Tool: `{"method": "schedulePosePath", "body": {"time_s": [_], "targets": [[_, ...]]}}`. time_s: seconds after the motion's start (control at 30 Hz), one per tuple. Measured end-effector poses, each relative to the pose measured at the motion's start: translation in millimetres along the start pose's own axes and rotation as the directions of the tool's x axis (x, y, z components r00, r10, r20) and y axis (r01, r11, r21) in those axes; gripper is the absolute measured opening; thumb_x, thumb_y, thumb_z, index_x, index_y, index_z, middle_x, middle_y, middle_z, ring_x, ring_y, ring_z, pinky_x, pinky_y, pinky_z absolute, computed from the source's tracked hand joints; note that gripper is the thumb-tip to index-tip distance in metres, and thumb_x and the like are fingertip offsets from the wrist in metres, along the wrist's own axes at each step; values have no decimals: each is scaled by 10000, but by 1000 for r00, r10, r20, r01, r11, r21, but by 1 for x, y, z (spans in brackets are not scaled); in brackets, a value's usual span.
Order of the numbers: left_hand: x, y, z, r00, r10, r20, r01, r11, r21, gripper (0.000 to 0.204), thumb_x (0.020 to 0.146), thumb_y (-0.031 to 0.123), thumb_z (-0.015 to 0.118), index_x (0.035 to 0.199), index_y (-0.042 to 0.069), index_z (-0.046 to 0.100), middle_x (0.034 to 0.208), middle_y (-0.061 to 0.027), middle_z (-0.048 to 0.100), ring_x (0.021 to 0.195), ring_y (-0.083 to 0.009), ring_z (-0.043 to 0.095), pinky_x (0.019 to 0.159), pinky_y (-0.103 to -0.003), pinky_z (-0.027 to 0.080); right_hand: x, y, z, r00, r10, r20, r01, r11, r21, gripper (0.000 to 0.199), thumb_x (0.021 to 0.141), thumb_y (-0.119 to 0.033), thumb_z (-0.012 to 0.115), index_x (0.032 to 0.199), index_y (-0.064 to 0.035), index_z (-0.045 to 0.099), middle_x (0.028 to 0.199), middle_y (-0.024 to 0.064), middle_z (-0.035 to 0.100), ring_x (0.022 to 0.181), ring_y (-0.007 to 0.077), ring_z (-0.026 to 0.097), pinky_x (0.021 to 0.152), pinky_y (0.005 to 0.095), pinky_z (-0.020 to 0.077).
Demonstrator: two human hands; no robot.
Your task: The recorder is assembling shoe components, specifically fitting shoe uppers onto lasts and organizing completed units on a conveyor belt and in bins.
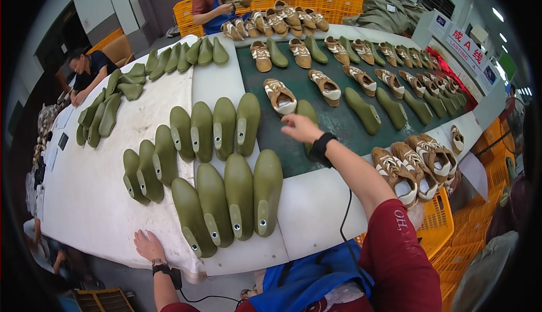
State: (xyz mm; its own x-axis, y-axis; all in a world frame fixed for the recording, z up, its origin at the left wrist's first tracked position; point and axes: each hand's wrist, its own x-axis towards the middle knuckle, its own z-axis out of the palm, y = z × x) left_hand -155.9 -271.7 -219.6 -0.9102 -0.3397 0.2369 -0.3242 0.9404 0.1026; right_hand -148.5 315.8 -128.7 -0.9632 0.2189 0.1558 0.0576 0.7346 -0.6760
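Observation:
My right hand (302,130) reaches over a dark green conveyor belt (271,162). Its fingers are loosely bent and point left, past a green shoe last (306,111) that the hand and wrist partly cover. Just beyond the fingertips sits the heel of a tan sneaker with white stripes (279,95). I see nothing between those fingers. Flat on the white table near its front edge lies my left hand (148,246), fingers spread and empty. To its right stand several large green lasts (239,199) in a row, with another row (202,131) behind them.
Tan sneakers and green lasts line the belt, running right. More sneakers (395,171) stand on the near right edge, by orange crates (437,222). Lasts lie at the far left (110,114). A co-worker (217,1) handles a shoe across the table; another person (90,69) leans at left.

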Motion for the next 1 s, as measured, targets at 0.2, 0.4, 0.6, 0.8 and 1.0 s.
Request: {"method": "schedulePosePath", "body": {"time_s": [0.2, 0.4, 0.6, 0.8, 1.0], "targets": [[4, 2, -1, 1000, 26, 10, -26, 1000, 1, 423, 881, 326, 423, 1221, 78, 458, 1325, -90, 403, 1228, -291, 338, 973, -476, 286, -127, -37, -39, 929, -225, 292, 236, 972, -3, 293, 778, -196, 589, 1029, -45, 566, 893, 143, 620, 787, 313, 594, 710, 383, 472], [1, -1, 2, 1000, 5, 25, -6, 1000, 24, 426, 885, 343, 413, 1220, 85, 467, 1320, -89, 415, 1213, -284, 370, 963, -461, 299, -255, -57, -116, 995, 2, 95, 27, 953, -300, 295, 769, -178, 607, 1037, -63, 564, 941, 134, 596, 857, 304, 576, 749, 369, 466], [9, -3, 14, 988, 136, 67, -134, 990, -41, 443, 908, 331, 410, 1152, -30, 493, 1204, -186, 489, 1128, -317, 444, 987, -374, 319, -347, 3, -110, 957, 218, -193, -290, 761, -580, 160, 712, -134, 563, 870, -103, 566, 716, 115, 578, 712, 287, 587, 615, 396, 471], [37, -58, 63, 876, 334, -349, -345, 938, 32, 402, 864, 303, 482, 1055, -48, 522, 1043, -235, 547, 962, -396, 515, 854, -470, 410, -353, 17, -68, 981, 183, -69, -186, 763, -620, 93, 684, -127, 549, 770, -94, 566, 628, 53, 559, 665, 248, 566, 648, 376, 420], [48, -58, 81, 848, 423, -319, -421, 904, 79, 416, 860, 313, 492, 1070, -45, 515, 1051, -234, 546, 971, -392, 514, 863, -469, 404, -333, -26, -40, 993, -68, -97, 23, 915, -403, 247, 659, -166, 639, 880, -98, 550, 859, 81, 550, 837, 245, 536, 735, 361, 420]]}}
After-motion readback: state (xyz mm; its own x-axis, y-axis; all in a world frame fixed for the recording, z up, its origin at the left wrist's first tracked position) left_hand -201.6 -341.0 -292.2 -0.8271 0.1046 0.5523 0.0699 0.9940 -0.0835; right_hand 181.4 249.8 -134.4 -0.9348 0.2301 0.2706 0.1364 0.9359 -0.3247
